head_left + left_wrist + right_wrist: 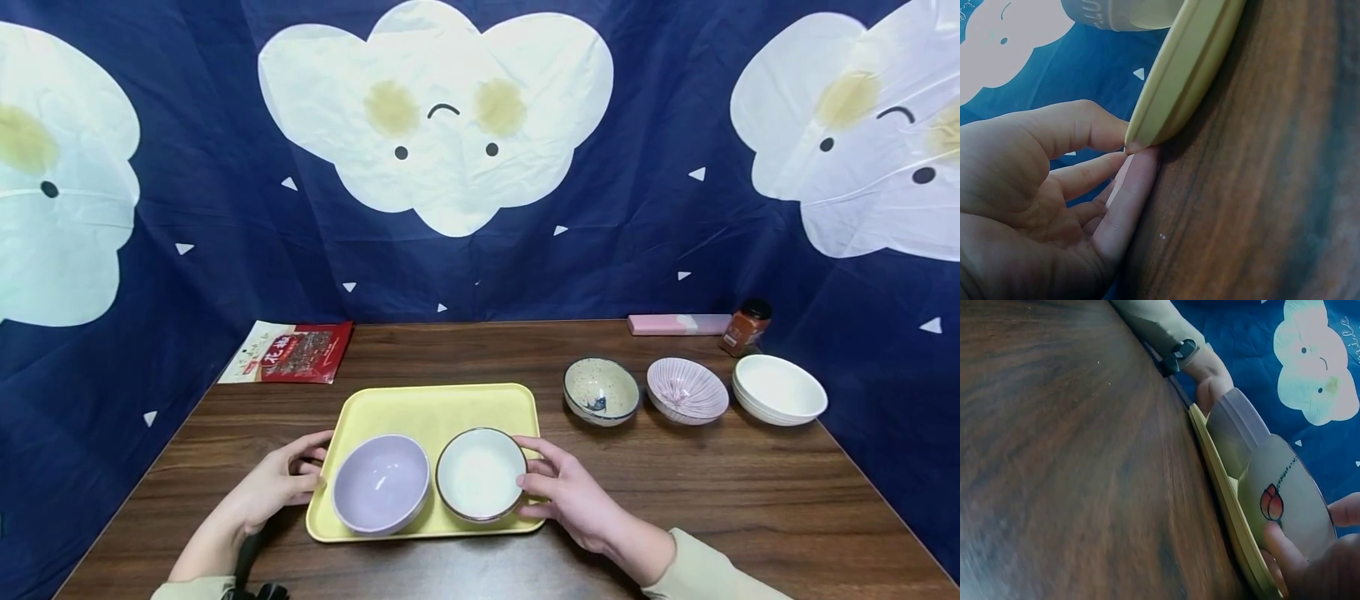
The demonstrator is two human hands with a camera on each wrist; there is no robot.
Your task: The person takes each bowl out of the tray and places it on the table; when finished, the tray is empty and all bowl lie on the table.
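A yellow tray (438, 400) lies on the table with two bowls in it. My left hand (281, 479) is at the tray's left side; in the left wrist view its thumb and fingers pinch the tray's rim (1169, 81). The lavender bowl (381, 485) sits upright in the tray's left half. To its right stands a white bowl (482, 475) with a dark brown rim, and my right hand (573, 496) grips it from the right, with fingers at the rim and the outer wall. A red flower (1272, 503) decorates that wall in the right wrist view.
Right of the tray stand a speckled bowl (601, 390), a striped bowl (687, 390) and white bowls (780, 388), seemingly stacked. Behind them are a pink box (678, 324) and a black-lidded spice jar (746, 327). A red-and-white packet (288, 352) lies at the back left.
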